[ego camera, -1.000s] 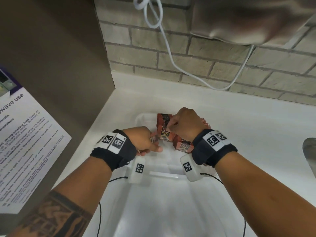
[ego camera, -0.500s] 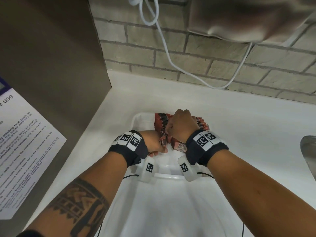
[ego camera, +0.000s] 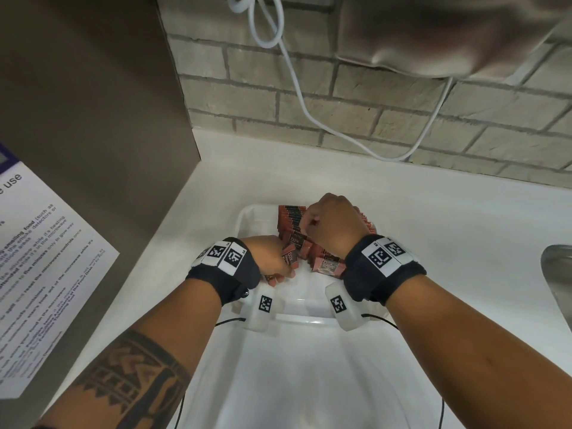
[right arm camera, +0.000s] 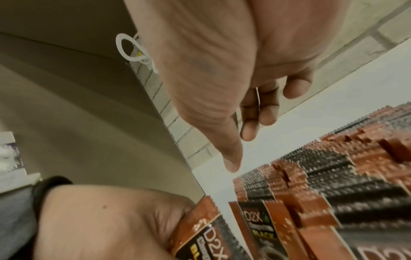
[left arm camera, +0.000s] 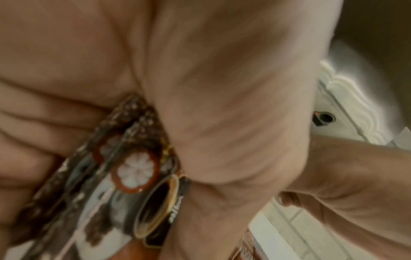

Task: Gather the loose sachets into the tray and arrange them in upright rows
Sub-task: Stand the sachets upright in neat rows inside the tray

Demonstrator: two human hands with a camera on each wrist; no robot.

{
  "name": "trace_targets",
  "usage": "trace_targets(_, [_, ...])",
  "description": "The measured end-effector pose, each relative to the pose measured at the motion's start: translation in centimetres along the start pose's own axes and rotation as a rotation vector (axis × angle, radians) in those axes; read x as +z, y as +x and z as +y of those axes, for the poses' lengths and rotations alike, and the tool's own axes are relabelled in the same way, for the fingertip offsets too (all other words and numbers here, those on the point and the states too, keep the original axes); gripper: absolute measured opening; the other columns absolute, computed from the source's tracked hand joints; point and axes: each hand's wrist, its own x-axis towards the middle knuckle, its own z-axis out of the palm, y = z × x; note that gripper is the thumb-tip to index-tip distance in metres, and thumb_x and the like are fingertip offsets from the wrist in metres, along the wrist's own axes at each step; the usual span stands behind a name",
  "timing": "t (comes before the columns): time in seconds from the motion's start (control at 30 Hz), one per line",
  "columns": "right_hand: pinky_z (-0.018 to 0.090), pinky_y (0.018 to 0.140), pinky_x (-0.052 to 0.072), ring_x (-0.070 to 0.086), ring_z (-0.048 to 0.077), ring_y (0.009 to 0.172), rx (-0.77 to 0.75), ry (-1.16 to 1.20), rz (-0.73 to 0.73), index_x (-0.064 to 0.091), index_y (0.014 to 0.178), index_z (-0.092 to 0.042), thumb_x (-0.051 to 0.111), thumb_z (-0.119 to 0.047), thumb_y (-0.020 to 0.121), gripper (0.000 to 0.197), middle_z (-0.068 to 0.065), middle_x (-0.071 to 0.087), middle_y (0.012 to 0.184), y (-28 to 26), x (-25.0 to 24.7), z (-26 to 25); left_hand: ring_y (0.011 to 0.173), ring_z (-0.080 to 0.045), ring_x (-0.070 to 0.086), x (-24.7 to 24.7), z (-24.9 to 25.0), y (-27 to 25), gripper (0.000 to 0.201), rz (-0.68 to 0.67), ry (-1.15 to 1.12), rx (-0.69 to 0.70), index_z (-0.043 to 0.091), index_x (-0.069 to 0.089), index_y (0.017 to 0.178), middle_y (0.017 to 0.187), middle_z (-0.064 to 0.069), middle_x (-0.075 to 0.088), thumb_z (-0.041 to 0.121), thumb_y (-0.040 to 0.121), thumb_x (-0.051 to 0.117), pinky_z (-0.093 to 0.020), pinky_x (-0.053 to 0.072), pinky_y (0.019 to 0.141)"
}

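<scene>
A white tray (ego camera: 245,218) sits on the counter with red-and-black sachets (ego camera: 289,218) standing in upright rows at its far end, seen close in the right wrist view (right arm camera: 333,167). A few sachets (ego camera: 328,267) lie flat against the rows' near side. My left hand (ego camera: 272,258) grips a small bundle of sachets (ego camera: 290,258) just left of the rows; the bundle shows between fingers and palm (left arm camera: 133,172). My right hand (ego camera: 334,221) hovers over the row tops with fingers curled and thumb (right arm camera: 231,158) pointing down, holding nothing.
A tall brown panel with a printed notice (ego camera: 46,258) stands at the left. A brick wall (ego camera: 371,119) with a hanging white cable (ego camera: 297,88) runs behind the white counter (ego camera: 448,243). A metal sink edge (ego camera: 557,274) shows at the right.
My right hand has shifted farther back over the rows. The left hand with its bundle has moved in closer to the rows' left side.
</scene>
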Motion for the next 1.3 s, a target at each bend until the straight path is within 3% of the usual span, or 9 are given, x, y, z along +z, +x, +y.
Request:
trace_targets(0.13, [0.005,0.062,0.039,0.059,-0.002,0.076,-0.041,0.257,-0.041,0.075,0.091,-0.027,0.067,-0.024,0.087,0.009,-0.018,0.064,0.083,-1.2,-1.0,0.2,0.077,-0.018,0.062,-1.5,-0.8,-0.9,0.022,-0.022,-0.294,0.039,-0.001,0.068,0.111,0.095,-0.012,0.068,0.005,0.09,0.069,-0.03,0.06,0.073])
trace_targets(0.3, [0.003,0.058,0.04,0.058,-0.012,0.064,-0.071,0.441,-0.052,0.074,0.091,-0.026,0.077,-0.025,0.084,0.007,-0.015,0.07,0.079,-1.5,-1.3,0.2,0.092,-0.016,0.068,-2.1,-0.9,-2.4,0.024,-0.062,-0.654,0.242,0.004,0.065,0.117,0.102,-0.005,0.072,0.006,0.093,0.067,-0.03,0.059,0.078])
trace_targets(0.5, [0.015,0.068,0.044,0.063,0.001,0.077,-0.077,0.453,0.021,0.074,0.09,-0.03,0.072,-0.026,0.09,0.005,-0.011,0.071,0.084,-1.4,-2.2,0.4,0.088,-0.02,0.065,-1.8,-1.2,-2.8,0.021,0.028,-0.604,0.329,0.003,0.067,0.112,0.097,-0.012,0.067,0.006,0.091,0.07,-0.036,0.061,0.083])
trace_targets(0.6, [0.02,0.074,0.046,0.062,0.003,0.081,-0.078,0.44,0.019,0.073,0.089,-0.031,0.07,-0.027,0.091,0.006,-0.012,0.07,0.085,-1.6,-2.4,0.4,0.083,-0.016,0.067,-1.6,-1.3,-3.1,0.016,0.05,-0.628,0.38,0.008,0.068,0.105,0.089,-0.003,0.07,0.002,0.09,0.069,-0.036,0.061,0.082])
trace_targets(0.73, [0.021,0.071,0.044,0.061,0.003,0.079,-0.073,0.43,0.027,0.072,0.087,-0.032,0.07,-0.026,0.092,0.008,-0.012,0.069,0.084,-1.8,-2.5,0.0,0.082,-0.017,0.069,-1.4,-1.1,-3.3,0.021,0.1,-0.579,0.38,0.006,0.067,0.108,0.09,-0.005,0.07,0.004,0.088,0.072,-0.034,0.061,0.077])
trace_targets(0.87, [0.013,0.064,0.04,0.059,-0.001,0.075,-0.066,0.396,0.068,0.074,0.089,-0.025,0.066,-0.021,0.093,0.01,-0.016,0.067,0.079,-1.9,-2.6,-0.5,0.084,-0.022,0.068,-1.9,-1.5,-3.4,0.026,0.17,-0.562,0.31,0.004,0.07,0.109,0.091,-0.01,0.07,0.008,0.085,0.078,-0.039,0.062,0.081])
trace_targets(1.0, [0.005,0.061,0.036,0.058,0.0,0.077,-0.042,0.246,0.025,0.074,0.088,-0.025,0.059,-0.017,0.093,0.018,-0.019,0.064,0.08,-1.9,-2.4,-0.3,0.073,-0.02,0.064,-2.9,-2.5,-3.8,0.029,0.283,-0.373,0.087,0.003,0.071,0.094,0.076,-0.007,0.065,0.024,0.079,0.084,-0.043,0.061,0.084])
trace_targets(1.1, [0.018,0.063,0.044,0.063,0.009,0.081,-0.009,0.185,0.014,0.076,0.079,-0.028,0.061,-0.018,0.088,0.02,-0.017,0.065,0.08,-1.9,-1.6,-0.2,0.072,-0.026,0.068,-3.2,-2.6,-3.9,0.04,0.338,-0.152,-0.045,0.003,0.069,0.101,0.078,-0.011,0.066,0.035,0.081,0.082,-0.042,0.063,0.079])
trace_targets(1.3, [0.039,0.086,0.053,0.059,0.023,0.092,0.103,0.008,-0.019,0.077,0.076,-0.026,0.061,-0.025,0.073,0.016,-0.003,0.067,0.091,-0.5,1.1,-0.9,0.075,-0.026,0.07,-0.9,-1.5,-2.3,0.035,0.113,0.033,-0.054,0.011,0.068,0.103,0.085,-0.012,0.071,0.041,0.086,0.075,-0.044,0.062,0.08])
